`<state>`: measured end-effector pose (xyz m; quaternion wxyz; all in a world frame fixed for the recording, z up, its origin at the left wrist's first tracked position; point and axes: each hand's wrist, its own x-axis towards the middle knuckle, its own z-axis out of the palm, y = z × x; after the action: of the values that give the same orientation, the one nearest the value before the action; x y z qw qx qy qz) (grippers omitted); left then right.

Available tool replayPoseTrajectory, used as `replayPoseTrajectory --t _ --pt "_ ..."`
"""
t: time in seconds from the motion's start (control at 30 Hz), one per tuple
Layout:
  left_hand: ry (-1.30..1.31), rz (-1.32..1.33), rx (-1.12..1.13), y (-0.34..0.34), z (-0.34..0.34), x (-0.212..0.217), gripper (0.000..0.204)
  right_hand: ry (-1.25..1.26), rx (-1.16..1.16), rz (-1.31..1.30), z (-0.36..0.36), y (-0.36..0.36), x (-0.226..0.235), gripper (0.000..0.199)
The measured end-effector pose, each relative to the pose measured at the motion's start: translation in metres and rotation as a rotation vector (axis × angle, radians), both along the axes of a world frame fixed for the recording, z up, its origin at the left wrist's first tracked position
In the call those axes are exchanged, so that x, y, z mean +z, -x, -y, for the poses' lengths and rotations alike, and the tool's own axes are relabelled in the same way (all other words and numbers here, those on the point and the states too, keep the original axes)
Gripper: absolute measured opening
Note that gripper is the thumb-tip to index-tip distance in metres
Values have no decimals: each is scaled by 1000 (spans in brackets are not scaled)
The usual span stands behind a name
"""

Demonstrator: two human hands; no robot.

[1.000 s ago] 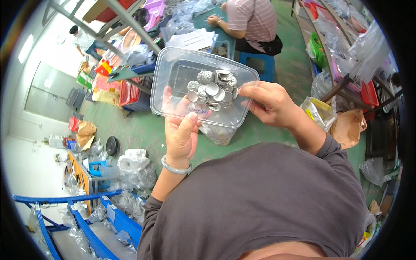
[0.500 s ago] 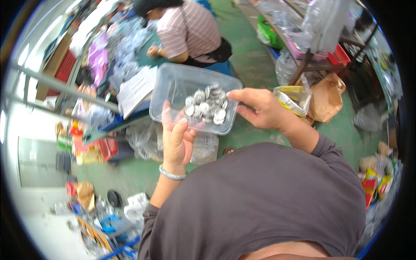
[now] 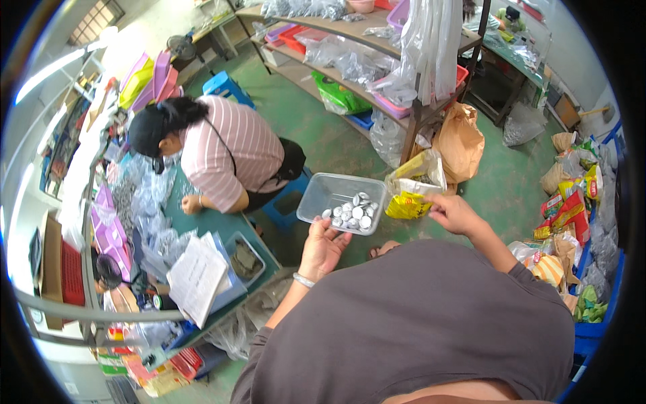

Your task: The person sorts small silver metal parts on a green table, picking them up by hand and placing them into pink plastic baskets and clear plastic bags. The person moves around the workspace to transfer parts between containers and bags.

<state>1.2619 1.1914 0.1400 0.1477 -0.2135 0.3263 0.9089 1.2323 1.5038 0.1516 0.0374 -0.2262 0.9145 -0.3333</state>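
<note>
A clear rectangular plastic container (image 3: pixel 316 195) is held by its near side in my left hand (image 3: pixel 321 250), fingers under it and thumb at its wall. Several small round silvery discs (image 3: pixel 353 210) lie gathered toward its right and near part. To the right, apart from the container, my right hand (image 3: pixel 455 215) hangs in the air with its fingers loosely bent and nothing visible in them. Behind that hand, in line with its fingertips, a yellow and white bag (image 3: pixel 406 202) stands on the floor; no contact with it is plain.
A person in a striped shirt (image 3: pixel 229 145) sits on a blue stool (image 3: pixel 281 205) at the green work table (image 3: pixel 262 259) to the left. Papers (image 3: pixel 196 277) lie on it. Ahead stands a laden shelf (image 3: pixel 323 67), with a brown paper bag (image 3: pixel 459 145) beside it. Packages (image 3: pixel 568 222) are piled at right.
My right hand has come off the container's edge and moved right. The view has swung, so the container now appears lower, with more of the shelf and table showing.
</note>
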Motion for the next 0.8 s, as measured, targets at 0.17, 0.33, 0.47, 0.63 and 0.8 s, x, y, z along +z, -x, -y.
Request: replayPoseTrajectory --t 0.17,0.33,0.47,0.63,0.8 --pt "-73 96 -155 82 -10 -4 30 -26 -48 72 -1 55 -25 25" --pt "-116 80 -70 214 16 -13 40 69 -95 138 1 163 -39 28" --pt "-63 40 76 318 24 -10 33 189 -13 127 27 269 -17 30" --pt "-40 -89 247 422 32 3 32 393 53 117 70 369 19 28" --pt "28 3 458 514 73 -3 31 359 -12 202 79 431 17 29"
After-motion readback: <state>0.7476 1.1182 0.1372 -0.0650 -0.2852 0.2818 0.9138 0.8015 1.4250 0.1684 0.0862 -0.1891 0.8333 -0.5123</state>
